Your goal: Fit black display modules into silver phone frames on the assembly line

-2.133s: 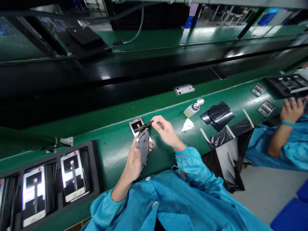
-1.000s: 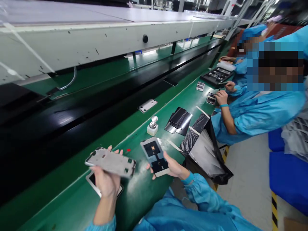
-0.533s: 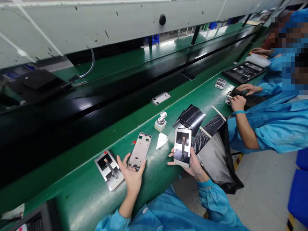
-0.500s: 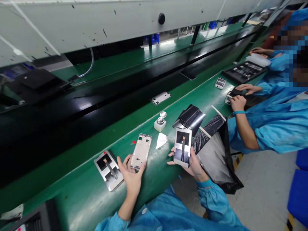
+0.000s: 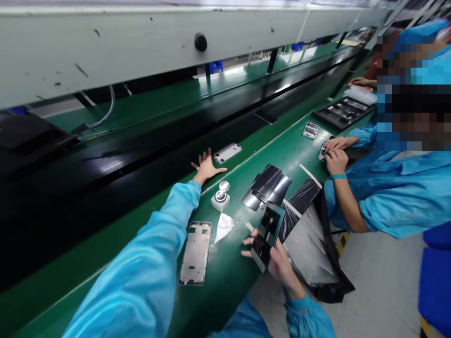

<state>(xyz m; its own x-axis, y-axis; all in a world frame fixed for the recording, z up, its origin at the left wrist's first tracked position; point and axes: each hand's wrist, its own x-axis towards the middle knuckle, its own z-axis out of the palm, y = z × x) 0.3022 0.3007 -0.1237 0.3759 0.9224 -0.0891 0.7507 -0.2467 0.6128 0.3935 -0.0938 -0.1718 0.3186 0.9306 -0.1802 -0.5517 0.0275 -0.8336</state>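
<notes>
My left hand reaches far out with its fingers spread, holding nothing. Right beside it lies a silver phone frame at the edge of the dark conveyor. In my right hand is a phone screen panel, tilted, with a dark patterned side showing. A second phone frame rests on the green bench below my left sleeve. Between the hands stand a small white bottle with a metal lid and a white scrap of cloth or paper.
Dark sheets or panels are stacked beside a black plastic bag hanging at the bench edge. To the right, a co-worker's hands work on a small device, near a black parts tray. A dark panel lies farther along the conveyor.
My left hand has let go of the phone frame on the bench and stretched forward to the one by the conveyor. My right hand has tilted the screen panel.
</notes>
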